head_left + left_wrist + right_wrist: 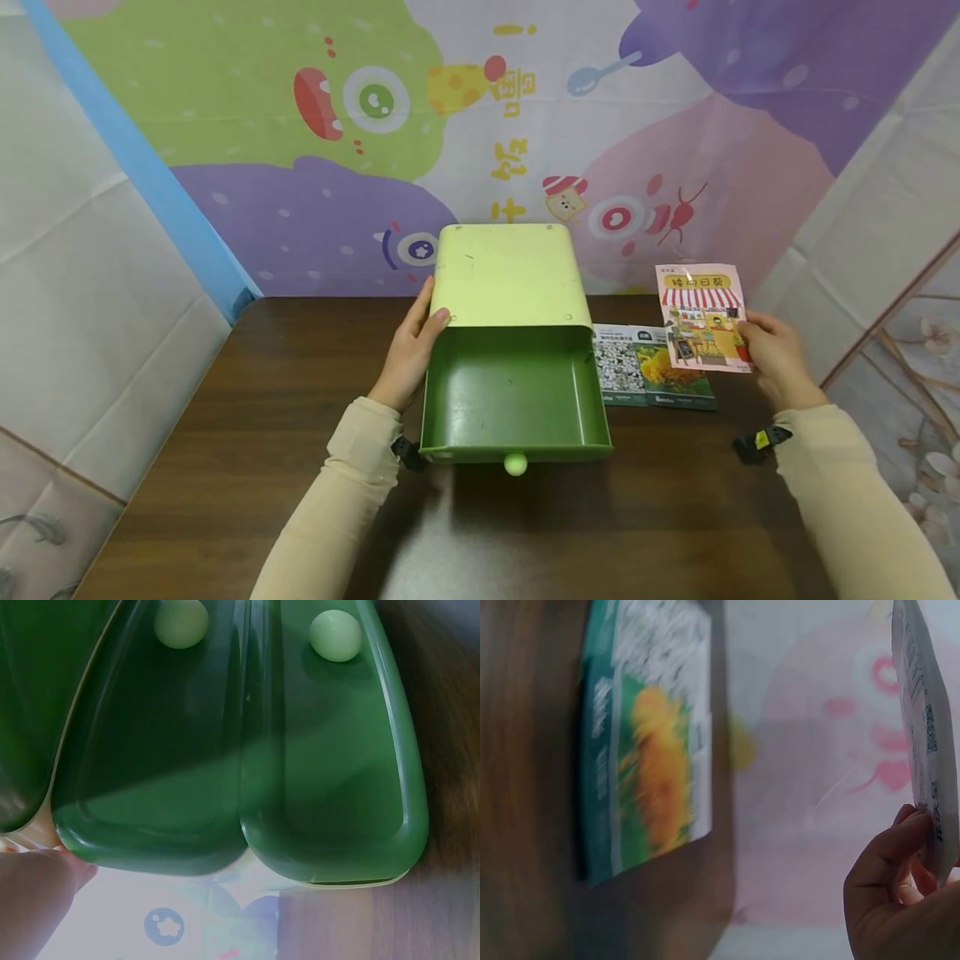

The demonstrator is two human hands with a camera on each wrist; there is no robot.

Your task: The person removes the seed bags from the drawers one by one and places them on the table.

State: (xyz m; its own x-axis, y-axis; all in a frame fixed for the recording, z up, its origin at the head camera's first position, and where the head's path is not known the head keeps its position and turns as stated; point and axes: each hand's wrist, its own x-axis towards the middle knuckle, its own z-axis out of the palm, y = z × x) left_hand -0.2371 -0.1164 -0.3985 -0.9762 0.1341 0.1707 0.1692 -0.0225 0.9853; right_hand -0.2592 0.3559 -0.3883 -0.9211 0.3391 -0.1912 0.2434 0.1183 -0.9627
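A pale-green drawer cabinet [510, 271] stands on the table, its dark-green top drawer [510, 400] pulled out with bare inside showing. My left hand [408, 358] rests against the cabinet's left side, fingers straight along it and thumb at the top front corner. In the left wrist view, two lower drawers [322, 750] with round knobs are closed. My right hand [776, 358] pinches a pink seed packet [701, 317] by its right edge, raised right of the cabinet. Two more seed packets, one with white flowers [618, 367] and one with yellow flowers [675, 379], lie below it.
The brown wooden table [262, 467] reaches back to a cartoon-printed cloth [525, 125]. Pale panels stand at the left [97, 208] and right [885, 292]. The open drawer's knob [515, 464] sticks out toward me.
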